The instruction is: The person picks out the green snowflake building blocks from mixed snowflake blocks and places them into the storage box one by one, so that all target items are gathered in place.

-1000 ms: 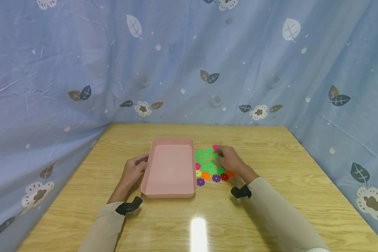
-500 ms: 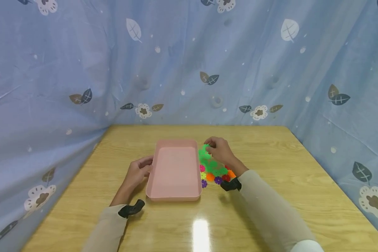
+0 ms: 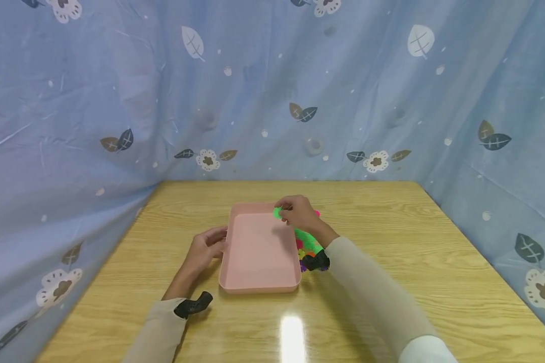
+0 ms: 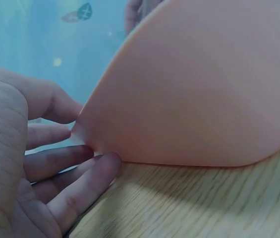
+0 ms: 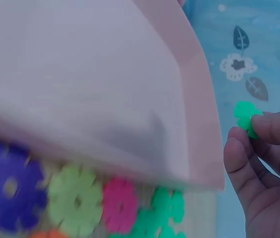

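A shallow pink tray [image 3: 258, 257] lies on the table, its inside bare. My left hand [image 3: 204, 249] rests at its left side, fingertips touching the outer wall, as the left wrist view shows with the tray wall [image 4: 179, 99] beside the fingers. Over the tray's far right corner, my right hand [image 3: 297, 212] pinches a green flower-shaped plastic disc [image 3: 277, 213] between thumb and fingers. The right wrist view shows this green disc [image 5: 247, 117] raised at the fingertips, just beyond the tray's corner.
Against the tray's right side lie more flower discs, partly hidden by my right arm: several green ones [image 3: 308, 239], a purple one [image 5: 12, 187], a yellow-green one [image 5: 75, 201] and a pink one [image 5: 120, 204]. A patterned blue curtain [image 3: 263, 91] hangs behind the wooden table [image 3: 368, 206].
My right hand has taken a green disc from the group and moved left with it over the tray. The tray and left hand sit slightly further right in the view.
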